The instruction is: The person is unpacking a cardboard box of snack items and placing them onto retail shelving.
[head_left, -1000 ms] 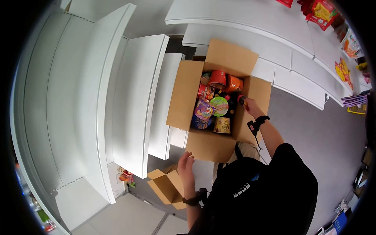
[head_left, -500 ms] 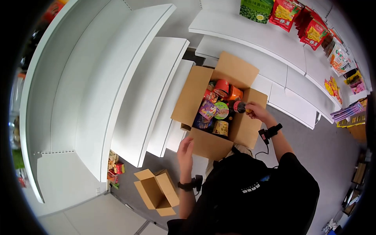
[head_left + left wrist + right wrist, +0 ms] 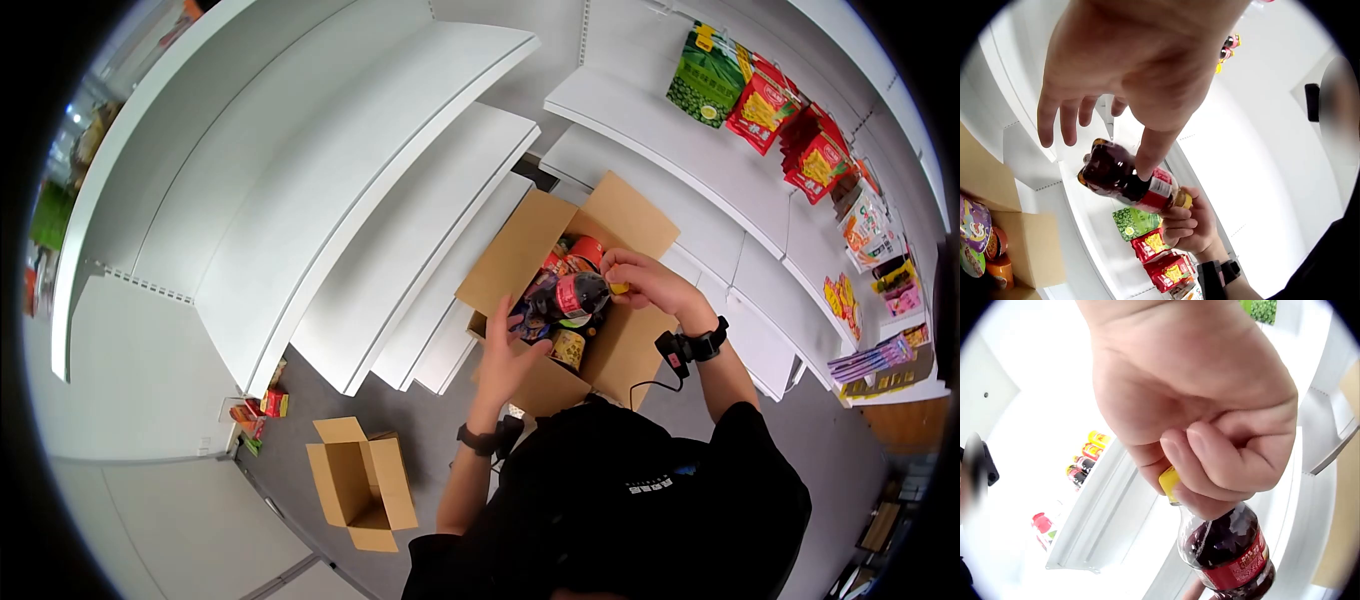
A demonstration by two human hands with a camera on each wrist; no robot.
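Observation:
A dark soda bottle (image 3: pixel 582 294) with a red label and yellow cap (image 3: pixel 1169 481) hangs over the cardboard box (image 3: pixel 515 250), tilted. My right hand (image 3: pixel 655 284) pinches it by the cap and neck, fingers curled. Beside the bottle's base, my left hand (image 3: pixel 508 365) is spread with fingers apart; in the left wrist view its thumb overlaps the bottle (image 3: pixel 1113 175). Inside the open box are a red tub (image 3: pixel 587 248), a yellow tub (image 3: pixel 568 349) and, in the left wrist view, a purple pack (image 3: pixel 974 224) and an orange tub (image 3: pixel 1001 272).
White shelves (image 3: pixel 420 170) rise at the left, and more shelving (image 3: pixel 690 170) stands at the back right. Green and red snack bags (image 3: pixel 706 78) hang above it. A smaller open cardboard box (image 3: pixel 350 480) sits on the floor at the lower left.
My right hand has lifted the bottle up out of the box and swung its base leftward. My left hand has moved from beside the box to next to the bottle, fingers spreading.

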